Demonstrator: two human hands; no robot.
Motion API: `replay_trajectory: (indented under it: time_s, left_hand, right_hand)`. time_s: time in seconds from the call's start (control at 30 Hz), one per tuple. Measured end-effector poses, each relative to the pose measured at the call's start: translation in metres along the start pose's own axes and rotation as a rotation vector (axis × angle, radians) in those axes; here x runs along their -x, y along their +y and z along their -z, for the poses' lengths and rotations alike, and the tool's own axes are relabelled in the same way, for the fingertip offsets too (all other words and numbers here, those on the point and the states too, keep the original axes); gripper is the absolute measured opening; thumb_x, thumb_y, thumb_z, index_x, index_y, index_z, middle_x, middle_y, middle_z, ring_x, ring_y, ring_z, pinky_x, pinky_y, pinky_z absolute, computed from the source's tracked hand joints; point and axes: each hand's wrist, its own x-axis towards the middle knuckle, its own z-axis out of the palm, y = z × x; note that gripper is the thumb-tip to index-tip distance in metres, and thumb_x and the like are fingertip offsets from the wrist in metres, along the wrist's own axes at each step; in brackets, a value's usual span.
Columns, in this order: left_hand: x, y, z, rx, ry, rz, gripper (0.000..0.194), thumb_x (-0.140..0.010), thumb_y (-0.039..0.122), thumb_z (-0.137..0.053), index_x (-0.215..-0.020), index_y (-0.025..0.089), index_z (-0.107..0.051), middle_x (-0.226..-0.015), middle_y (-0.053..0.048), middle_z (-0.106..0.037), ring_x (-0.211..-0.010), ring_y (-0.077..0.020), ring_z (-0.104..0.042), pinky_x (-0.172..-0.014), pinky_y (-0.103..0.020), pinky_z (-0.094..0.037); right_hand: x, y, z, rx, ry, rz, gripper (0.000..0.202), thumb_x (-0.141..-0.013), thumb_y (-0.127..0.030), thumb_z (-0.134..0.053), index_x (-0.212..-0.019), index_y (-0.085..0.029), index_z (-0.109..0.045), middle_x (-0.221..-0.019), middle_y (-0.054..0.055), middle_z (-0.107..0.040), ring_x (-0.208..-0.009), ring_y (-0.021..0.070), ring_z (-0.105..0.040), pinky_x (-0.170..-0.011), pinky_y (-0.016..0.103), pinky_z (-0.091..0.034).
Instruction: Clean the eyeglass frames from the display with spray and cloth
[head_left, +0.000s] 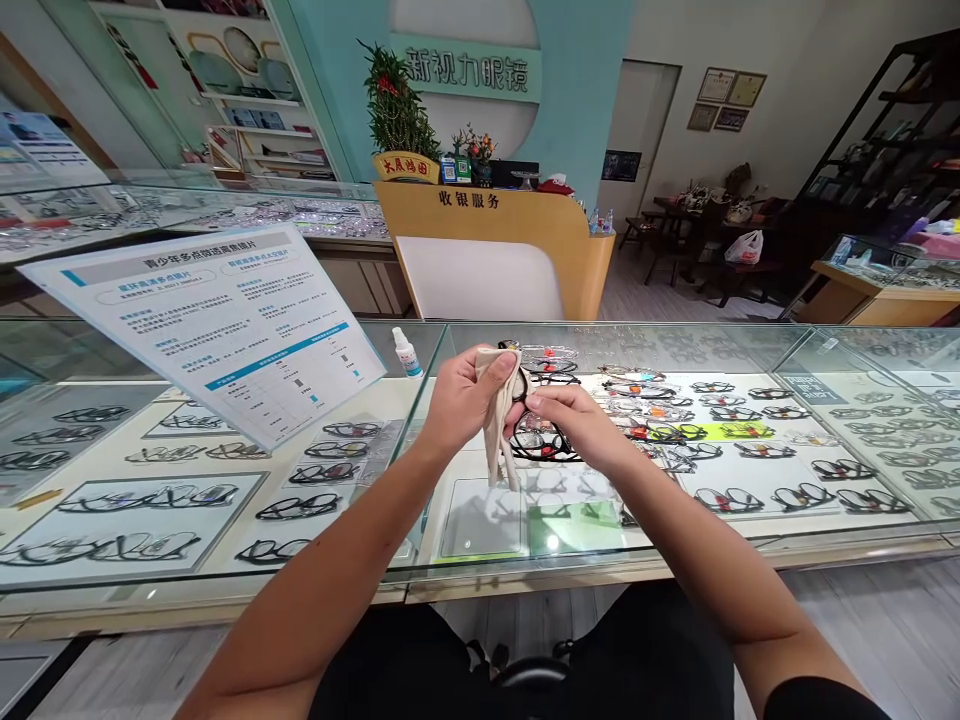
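Above the glass display counter (465, 570), my left hand (466, 392) is closed around a beige cleaning cloth (498, 425), whose end hangs below the fingers. The cloth is folded over part of a dark-framed pair of eyeglasses (523, 385). My right hand (581, 418) pinches the frame from the other side, fingertips close to the cloth. Much of the eyeglasses is hidden by the cloth and fingers. Rows of spectacle frames (727, 500) lie under the glass below both hands.
A small white spray bottle (406, 352) stands on the counter left of my hands. A printed sheet (217, 320) stands tilted at the left. Beyond the counter are a wooden cashier desk (495, 215), a potted plant (401, 115) and a white plastic bag (744, 247).
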Motion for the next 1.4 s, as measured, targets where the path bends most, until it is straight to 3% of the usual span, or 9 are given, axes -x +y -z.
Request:
replay_trajectory:
  time_s: [0.13, 0.3, 0.43, 0.53, 0.8, 0.93, 1.03, 1.27, 1.4]
  left_hand:
    - [-0.008, -0.006, 0.018, -0.028, -0.132, 0.027, 0.055, -0.097, 0.071, -0.081, -0.089, 0.019, -0.066, -0.066, -0.002, -0.071, -0.05, -0.0166, -0.066, -0.047, -0.028, -0.055]
    - [-0.016, -0.001, 0.035, -0.07, -0.219, 0.034, 0.05, -0.083, 0.054, -0.1, -0.101, 0.015, -0.075, -0.086, -0.002, -0.075, -0.073, -0.0141, -0.069, -0.064, -0.022, -0.057]
    - [-0.012, 0.005, 0.031, -0.047, -0.237, 0.078, 0.052, -0.076, 0.044, -0.105, -0.106, 0.016, -0.074, -0.087, -0.002, -0.075, -0.071, -0.0135, -0.068, -0.063, -0.022, -0.055]
    - [-0.009, 0.005, 0.023, -0.021, -0.246, 0.099, 0.049, -0.079, 0.042, -0.103, -0.107, 0.016, -0.072, -0.083, -0.001, -0.076, -0.068, -0.015, -0.071, -0.061, -0.022, -0.055]
    - [-0.008, -0.005, 0.013, 0.042, -0.201, 0.096, 0.042, -0.079, 0.04, -0.102, -0.095, 0.017, -0.07, -0.072, 0.001, -0.073, -0.06, -0.0138, -0.067, -0.057, -0.023, -0.055]
    - [-0.007, -0.008, 0.01, 0.052, -0.186, 0.09, 0.041, -0.081, 0.043, -0.1, -0.09, 0.018, -0.069, -0.066, 0.002, -0.07, -0.057, -0.0142, -0.064, -0.057, -0.025, -0.056]
    - [-0.006, -0.01, 0.006, 0.046, -0.093, 0.067, 0.047, -0.076, 0.048, -0.104, -0.087, 0.017, -0.07, -0.065, 0.002, -0.07, -0.056, -0.0125, -0.063, -0.056, -0.023, -0.053]
    - [-0.001, -0.012, -0.005, 0.046, 0.014, 0.041, 0.063, -0.086, 0.079, -0.087, -0.078, 0.021, -0.065, -0.05, 0.003, -0.06, -0.039, -0.0127, -0.052, -0.043, -0.026, -0.041]
    - [-0.007, -0.017, -0.001, 0.148, -0.007, 0.061, 0.064, -0.086, 0.079, -0.088, -0.073, 0.02, -0.066, -0.053, 0.001, -0.062, -0.044, -0.0141, -0.055, -0.048, -0.029, -0.048]
  right_hand:
    - [0.001, -0.004, 0.007, 0.003, 0.043, -0.014, 0.046, -0.099, -0.064, -0.075, -0.087, -0.021, -0.088, -0.084, 0.006, -0.082, -0.089, 0.0248, -0.071, -0.096, 0.039, -0.054]
    - [0.001, -0.008, 0.013, -0.016, 0.086, -0.044, 0.043, -0.096, -0.063, -0.079, -0.085, -0.022, -0.088, -0.086, 0.006, -0.083, -0.083, 0.0224, -0.067, -0.086, 0.036, -0.054]
    - [0.001, -0.004, 0.012, -0.059, 0.083, -0.048, 0.044, -0.096, -0.063, -0.08, -0.085, -0.022, -0.089, -0.085, 0.007, -0.083, -0.082, 0.022, -0.067, -0.084, 0.036, -0.054]
    - [0.0, 0.001, 0.012, -0.098, 0.107, -0.05, 0.045, -0.094, -0.065, -0.081, -0.086, -0.021, -0.088, -0.082, 0.007, -0.081, -0.082, 0.0226, -0.068, -0.082, 0.035, -0.055]
    - [-0.006, 0.01, 0.012, -0.101, 0.124, -0.011, 0.046, -0.093, -0.066, -0.081, -0.086, -0.021, -0.088, -0.079, 0.006, -0.079, -0.083, 0.0229, -0.07, -0.086, 0.036, -0.054]
    - [-0.006, 0.01, 0.01, -0.085, 0.086, 0.003, 0.051, -0.093, -0.071, -0.081, -0.084, -0.022, -0.088, -0.08, 0.006, -0.08, -0.084, 0.0228, -0.069, -0.086, 0.036, -0.052]
    - [-0.005, 0.008, 0.008, -0.046, 0.054, 0.014, 0.049, -0.096, -0.069, -0.078, -0.087, -0.022, -0.09, -0.083, 0.006, -0.081, -0.085, 0.0223, -0.068, -0.089, 0.037, -0.051]
    - [-0.002, 0.003, 0.001, 0.008, 0.014, -0.011, 0.049, -0.099, -0.067, -0.075, -0.087, -0.022, -0.09, -0.087, 0.006, -0.083, -0.086, 0.0219, -0.067, -0.09, 0.036, -0.05]
    - [-0.003, 0.007, 0.002, -0.021, 0.053, -0.021, 0.052, -0.097, -0.072, -0.077, -0.091, -0.022, -0.089, -0.086, 0.006, -0.081, -0.085, 0.022, -0.067, -0.09, 0.037, -0.052]
